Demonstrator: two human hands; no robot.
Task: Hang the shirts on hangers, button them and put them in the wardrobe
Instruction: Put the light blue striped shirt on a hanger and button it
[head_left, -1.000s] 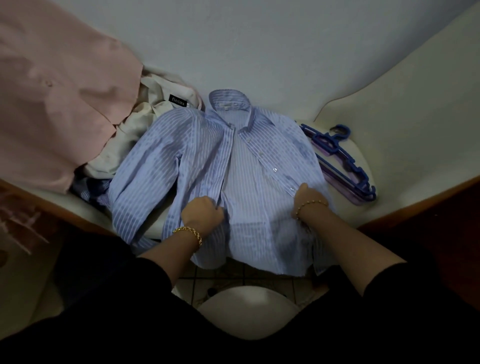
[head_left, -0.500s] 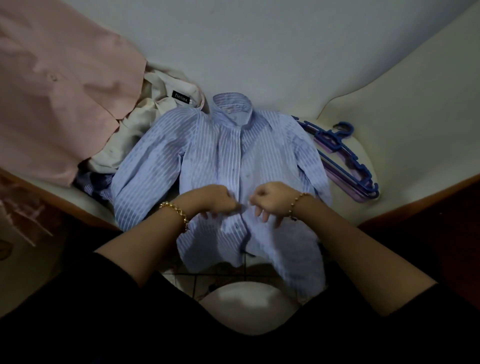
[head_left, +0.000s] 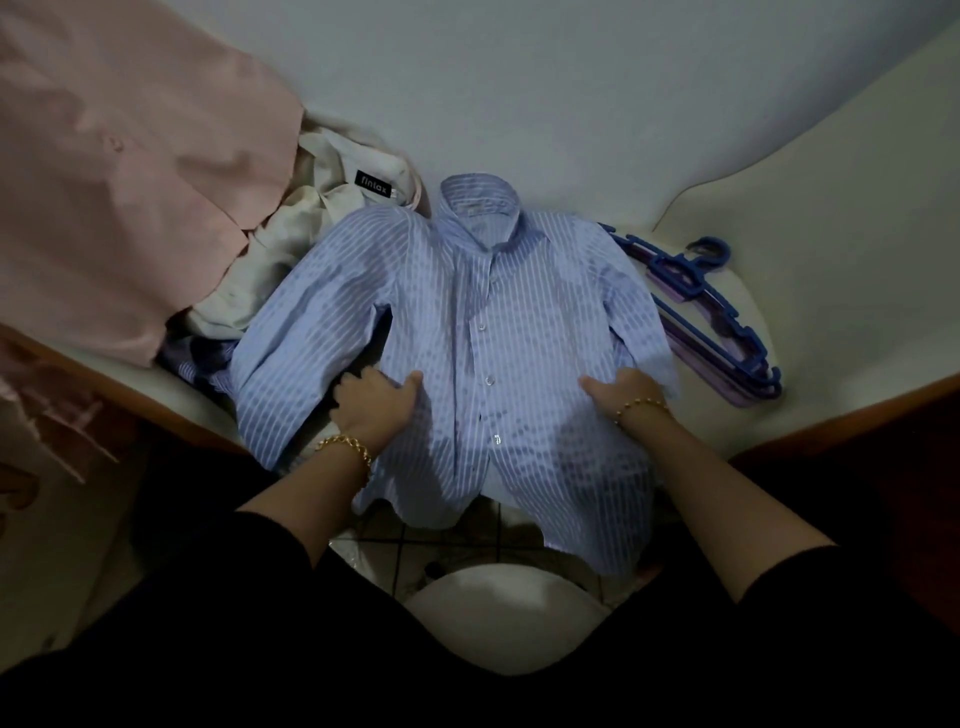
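A light-blue striped shirt lies front-up on a white surface, collar at the far side, its front panels closed over each other and its hem hanging over the near edge. My left hand rests on the shirt's left side at waist height, thumb spread inward. At the same height my right hand rests on the right side, its fingers over the sleeve. A stack of blue and purple hangers lies just right of the shirt.
A cream shirt with a black label and a large pink garment are piled at the left. A darker striped cloth peeks out beneath them. Below the hem are tiled floor and a white rounded object.
The open front panels were pulled together at the middle. Both hands then moved apart from the placket to the shirt's sides, and the shirt now lies flatter.
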